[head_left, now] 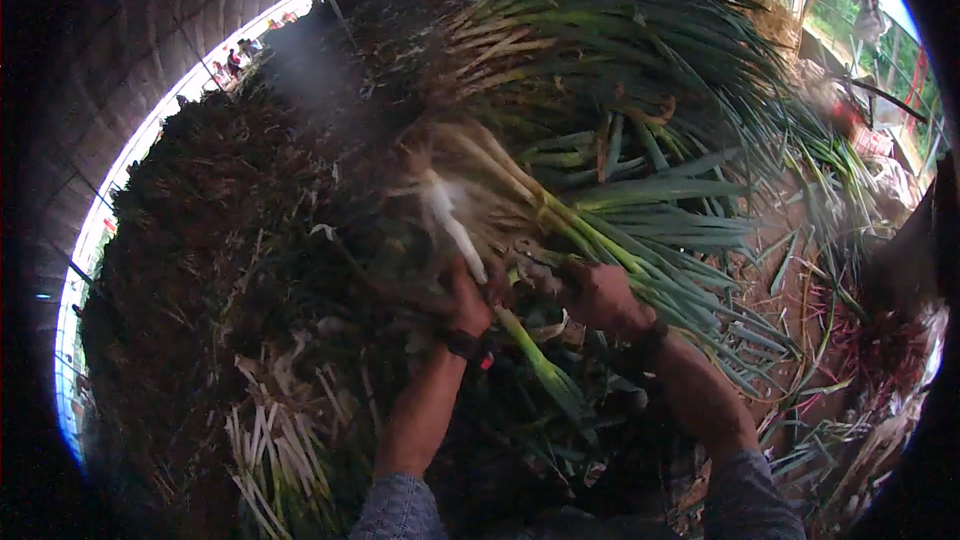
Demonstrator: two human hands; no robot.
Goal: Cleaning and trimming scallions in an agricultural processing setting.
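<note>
Hard to see: the upper end of the white-shafted green onion dissolves into haze; fingers of the left hand cover its middle, and the fingertips of the right hand merge with shadow
Green onion: pale, smooth shaft slanting up and leftward, green leaves trailing down and rightward between the forearms
Left hand: closed around the shaft, a dark wristband at the wrist
Right hand: just to the right of the left; I cannot tell whether its fingers close on anything
Beyond the hands: a heap of long green onions, leaves spreading rightward
</note>
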